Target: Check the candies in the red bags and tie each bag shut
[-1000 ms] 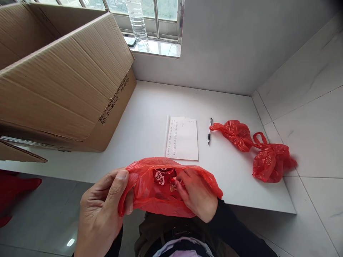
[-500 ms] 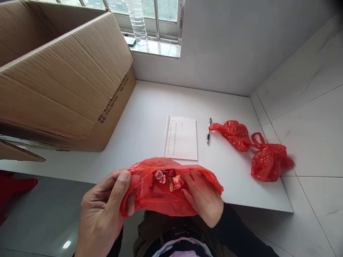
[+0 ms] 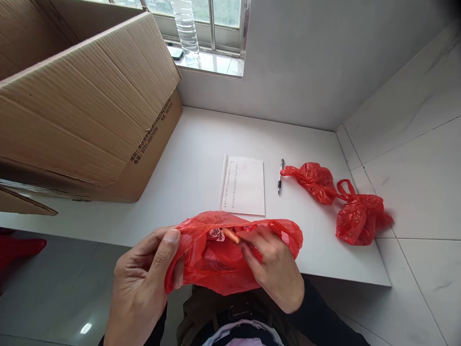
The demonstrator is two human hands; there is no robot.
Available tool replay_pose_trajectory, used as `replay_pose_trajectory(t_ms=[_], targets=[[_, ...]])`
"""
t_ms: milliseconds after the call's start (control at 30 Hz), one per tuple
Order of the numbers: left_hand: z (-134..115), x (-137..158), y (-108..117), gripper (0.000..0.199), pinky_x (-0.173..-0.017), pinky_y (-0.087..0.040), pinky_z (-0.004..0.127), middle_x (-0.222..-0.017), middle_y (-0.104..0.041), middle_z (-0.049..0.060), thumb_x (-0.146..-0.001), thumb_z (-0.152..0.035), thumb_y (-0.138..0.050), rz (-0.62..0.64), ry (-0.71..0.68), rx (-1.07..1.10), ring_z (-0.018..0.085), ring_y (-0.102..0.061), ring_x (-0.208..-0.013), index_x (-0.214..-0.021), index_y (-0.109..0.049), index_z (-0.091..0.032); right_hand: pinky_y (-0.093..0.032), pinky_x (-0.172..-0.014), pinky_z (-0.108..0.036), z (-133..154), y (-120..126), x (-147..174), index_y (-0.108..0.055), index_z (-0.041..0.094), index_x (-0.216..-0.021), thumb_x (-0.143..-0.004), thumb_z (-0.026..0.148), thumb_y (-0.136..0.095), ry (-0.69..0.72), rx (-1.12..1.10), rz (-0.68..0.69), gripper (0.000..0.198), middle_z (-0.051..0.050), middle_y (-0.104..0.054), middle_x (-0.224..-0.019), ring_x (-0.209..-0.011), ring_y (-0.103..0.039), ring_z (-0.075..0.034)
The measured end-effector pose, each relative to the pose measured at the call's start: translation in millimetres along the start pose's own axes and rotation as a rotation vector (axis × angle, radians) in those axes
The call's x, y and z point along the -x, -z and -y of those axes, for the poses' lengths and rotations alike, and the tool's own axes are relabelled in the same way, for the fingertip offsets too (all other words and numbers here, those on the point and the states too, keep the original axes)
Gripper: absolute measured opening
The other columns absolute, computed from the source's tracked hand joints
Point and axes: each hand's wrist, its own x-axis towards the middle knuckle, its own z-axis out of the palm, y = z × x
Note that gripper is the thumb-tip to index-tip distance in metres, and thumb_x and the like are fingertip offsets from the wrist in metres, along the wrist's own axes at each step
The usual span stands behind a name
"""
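Candy (image 3: 231, 235), label-up a moment ago, now tilts in the pinching fingers (image 3: 260, 241) of our right hand (image 3: 276, 269), apparently picked out; our left hand (image 3: 142, 278) grasps the bag (image 3: 225, 276).

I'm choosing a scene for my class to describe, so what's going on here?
A person's left hand holds open the rim of a red plastic bag. The right hand, at its mouth, pinches a small orange item, too blurred to identify. A dark red packet shows inside. On the white table lie a notepad, a pen and, to the right, two bunched red bags; an open cardboard box stands left.
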Motion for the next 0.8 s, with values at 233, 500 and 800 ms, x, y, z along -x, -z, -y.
replay_pose_trajectory(t_ms=[233, 500, 800], targets=[[0.3, 1.3, 2.5, 0.04, -0.052, -0.038, 0.026, -0.046, -0.042, -0.005, -0.09, -0.053, -0.064, -0.003, -0.002, 0.008, 0.011, -0.037, -0.048, -0.065, -0.057, -0.022, -0.056, -0.071, -0.037, -11.3, 3.8, -4.5, -0.06, 0.022, -0.13, -0.096, 0.014, -0.059, -0.09, 0.437, 0.145, 0.035, -0.011, -0.064, -0.118, -0.1, -0.065, -0.029], [3.1, 1.5, 3.6, 0.038, -0.053, -0.041, 0.027, -0.047, -0.042, -0.004, -0.089, -0.054, -0.064, 0.004, 0.018, -0.018, 0.014, -0.039, -0.05, -0.068, -0.058, -0.024, -0.055, -0.082, -0.04, -26.2, -5.1, -14.3, -0.064, 0.017, -0.11, -0.1, 0.014, -0.051, -0.143, 0.42, 0.189, 0.017, -0.01, -0.069, -0.106, -0.102, -0.067, -0.03], [0.6, 0.2, -1.5, 0.042, -0.049, -0.037, 0.027, -0.047, -0.041, -0.004, -0.087, -0.054, -0.066, 0.011, 0.026, -0.016, 0.013, -0.036, -0.049, -0.062, -0.056, -0.022, -0.054, -0.068, -0.034, -18.9, 18.9, -11.0, -0.057, 0.022, -0.083, -0.1, 0.063, -0.04, -0.316, -0.594, 0.256, 0.047, -0.003, -0.063, -0.078, -0.069, -0.064, -0.02]])
